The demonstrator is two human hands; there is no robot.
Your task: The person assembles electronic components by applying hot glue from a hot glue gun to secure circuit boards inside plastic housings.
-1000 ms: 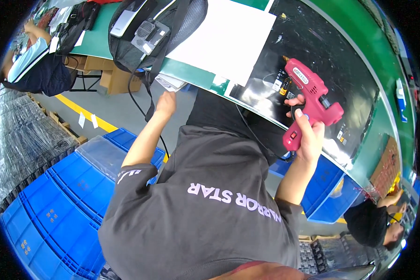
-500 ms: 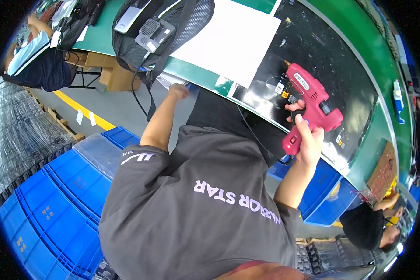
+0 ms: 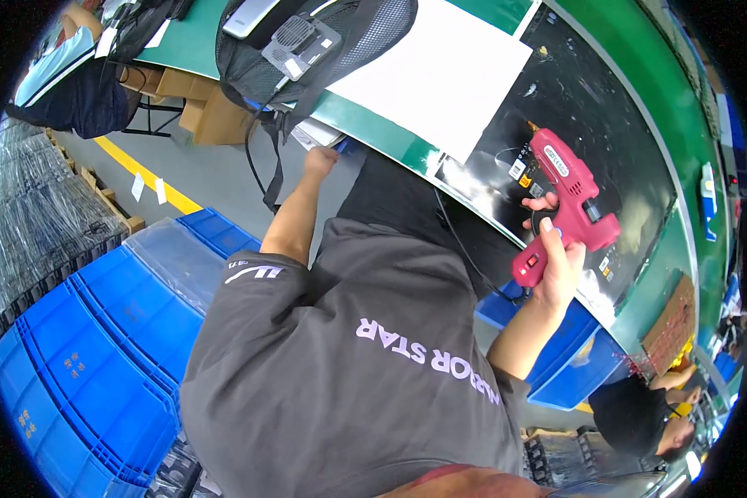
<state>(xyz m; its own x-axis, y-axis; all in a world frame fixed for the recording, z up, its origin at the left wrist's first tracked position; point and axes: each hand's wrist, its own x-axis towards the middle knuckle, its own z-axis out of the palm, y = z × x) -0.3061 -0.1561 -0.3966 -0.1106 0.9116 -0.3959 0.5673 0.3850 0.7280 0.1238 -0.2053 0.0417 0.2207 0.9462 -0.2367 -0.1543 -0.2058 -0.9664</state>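
My right hand (image 3: 554,267) grips the handle of a pink glue gun (image 3: 569,178), one finger at its trigger, and holds it over a black mat (image 3: 614,108) on the green table (image 3: 372,126). The gun's nozzle points away from me and its black cord runs down past the table edge. My left hand (image 3: 319,159) reaches to the underside of the table edge, beside a white object (image 3: 311,133). Its fingers are curled, and whether they hold anything is hidden. A large white sheet (image 3: 440,75) lies on the table between the two hands.
A black mesh chair back (image 3: 307,37) carrying a grey device sits at the table's left. Blue crates (image 3: 100,349) are stacked to my left, a blue bin (image 3: 573,353) sits under the table, and cardboard boxes (image 3: 199,108) stand beyond. One person (image 3: 66,79) is far left, another (image 3: 639,407) lower right.
My left hand has stretched further forward, up to the underside of the table edge. My right hand still holds the glue gun over the black mat, nearly unmoved.
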